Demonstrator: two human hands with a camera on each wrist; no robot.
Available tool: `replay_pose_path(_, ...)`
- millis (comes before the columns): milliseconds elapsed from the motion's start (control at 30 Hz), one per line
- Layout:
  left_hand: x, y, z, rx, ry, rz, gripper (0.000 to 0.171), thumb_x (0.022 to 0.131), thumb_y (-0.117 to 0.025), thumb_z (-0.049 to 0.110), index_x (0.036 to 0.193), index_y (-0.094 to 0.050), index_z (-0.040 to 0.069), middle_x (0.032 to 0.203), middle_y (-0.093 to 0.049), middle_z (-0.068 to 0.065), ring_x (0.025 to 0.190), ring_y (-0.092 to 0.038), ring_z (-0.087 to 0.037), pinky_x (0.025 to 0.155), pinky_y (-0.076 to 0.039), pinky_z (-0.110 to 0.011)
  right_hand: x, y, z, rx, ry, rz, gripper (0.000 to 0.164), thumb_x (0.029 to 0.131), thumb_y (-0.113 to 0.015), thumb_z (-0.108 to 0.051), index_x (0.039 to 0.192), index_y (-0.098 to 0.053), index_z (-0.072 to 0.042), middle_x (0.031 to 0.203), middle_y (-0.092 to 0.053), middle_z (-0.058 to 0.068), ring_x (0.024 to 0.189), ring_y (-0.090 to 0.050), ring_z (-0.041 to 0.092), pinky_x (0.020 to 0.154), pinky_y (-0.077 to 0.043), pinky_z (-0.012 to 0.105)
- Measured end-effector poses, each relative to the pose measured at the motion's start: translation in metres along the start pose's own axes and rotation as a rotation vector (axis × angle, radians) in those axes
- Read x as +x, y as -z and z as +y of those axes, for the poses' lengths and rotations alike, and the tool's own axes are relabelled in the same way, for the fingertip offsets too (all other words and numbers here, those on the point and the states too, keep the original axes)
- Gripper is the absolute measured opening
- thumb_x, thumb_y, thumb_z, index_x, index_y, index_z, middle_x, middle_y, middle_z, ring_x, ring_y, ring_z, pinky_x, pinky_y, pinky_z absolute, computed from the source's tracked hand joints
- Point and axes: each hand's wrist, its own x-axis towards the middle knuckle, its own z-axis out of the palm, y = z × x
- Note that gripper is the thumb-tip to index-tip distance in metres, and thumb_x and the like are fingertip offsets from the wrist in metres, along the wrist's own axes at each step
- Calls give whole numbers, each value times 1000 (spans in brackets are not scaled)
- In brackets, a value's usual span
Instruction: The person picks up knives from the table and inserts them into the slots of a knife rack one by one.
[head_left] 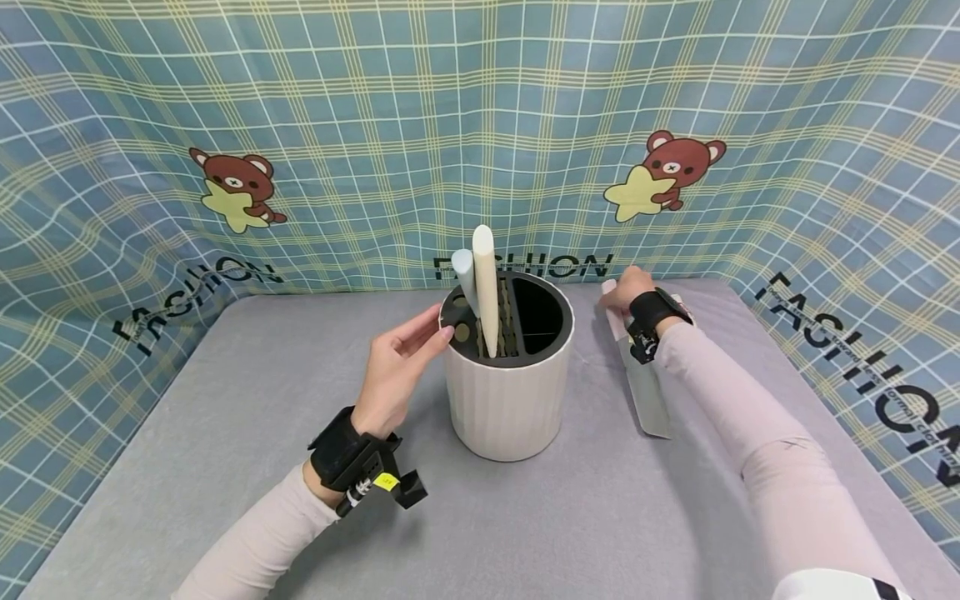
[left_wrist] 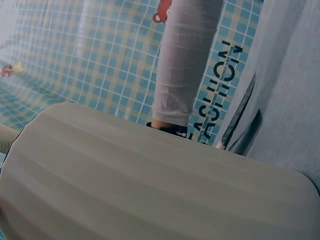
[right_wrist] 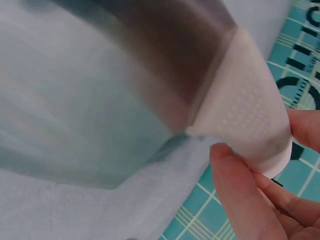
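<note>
A ribbed off-white knife block [head_left: 508, 408] with a dark slotted top stands upright at the middle of the table. My left hand [head_left: 401, 358] touches its left rim with the thumb and fairly straight fingers. A cream handle [head_left: 486, 292] and a pale blue handle [head_left: 465, 277] stick up from the slots. Right of the block, my right hand [head_left: 633, 287] grips a broad-bladed kitchen knife [head_left: 647, 392] by its pale pink handle [right_wrist: 250, 110]. The blade [left_wrist: 241, 112] points toward the near side, close over the table, with its shadow beside it in the left wrist view.
A grey cloth covers the table [head_left: 247, 400]. Behind it and at both sides hangs a blue-green checked curtain [head_left: 420, 133] with bears and black lettering. The block's right half has a wide dark compartment [head_left: 540, 312].
</note>
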Motion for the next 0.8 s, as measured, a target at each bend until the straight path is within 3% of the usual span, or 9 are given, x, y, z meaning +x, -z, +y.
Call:
replay_pose_path(100, 0, 0, 1, 5, -1, -1, 48, 95, -62, 7, 141, -48, 1, 144, -50, -12, 131, -49, -19, 106, -47, -22, 0, 7, 2, 80, -11, -33, 36, 80, -74, -17, 53, -51, -10, 49, -53, 1, 45, -57, 11, 46, -55, 23)
replay_pose_path(233, -1, 0, 1, 5, 3, -5, 49, 96, -61, 7, 142, -47, 1, 145, -48, -12, 132, -48, -19, 106, -47, -22, 1, 14, 5, 169, -25, -63, 28, 80, -74, -13, 63, -54, -5, 62, -59, 6, 51, -62, 12, 61, -64, 33)
replay_pose_path(400, -1, 0, 1, 4, 9, -2, 49, 96, -62, 8, 142, -47, 2, 145, -48, -11, 132, -48, -19, 106, -46, -21, -7, 24, 0, 208, -11, -85, 25, 81, -72, -12, 65, -54, -4, 69, -61, 9, 54, -64, 12, 67, -65, 37)
replay_pose_path(533, -1, 0, 1, 6, 6, -3, 49, 95, -62, 8, 142, -47, 2, 146, -48, -12, 132, -47, -20, 107, -46, -22, -19, 33, -7, 214, 19, -95, 19, 83, -70, -11, 80, -66, 7, 74, -64, 11, 56, -66, 13, 68, -64, 38)
replay_pose_path(633, -1, 0, 0, 13, 2, -5, 50, 95, -62, 9, 142, -47, 2, 146, -48, -12, 133, -47, -21, 107, -46, -23, -26, 39, -11, 225, 34, -108, 28, 85, -70, -11, 96, -67, 14, 81, -64, 13, 58, -67, 13, 70, -64, 38)
replay_pose_path(800, 0, 1, 0, 13, 1, -4, 49, 95, -62, 8, 142, -48, 1, 145, -48, -14, 133, -47, -23, 107, -46, -23, -36, 50, -17, 236, 56, -120, 32, 85, -71, -13, 98, -66, 16, 83, -63, 13, 60, -68, 13, 62, -64, 31)
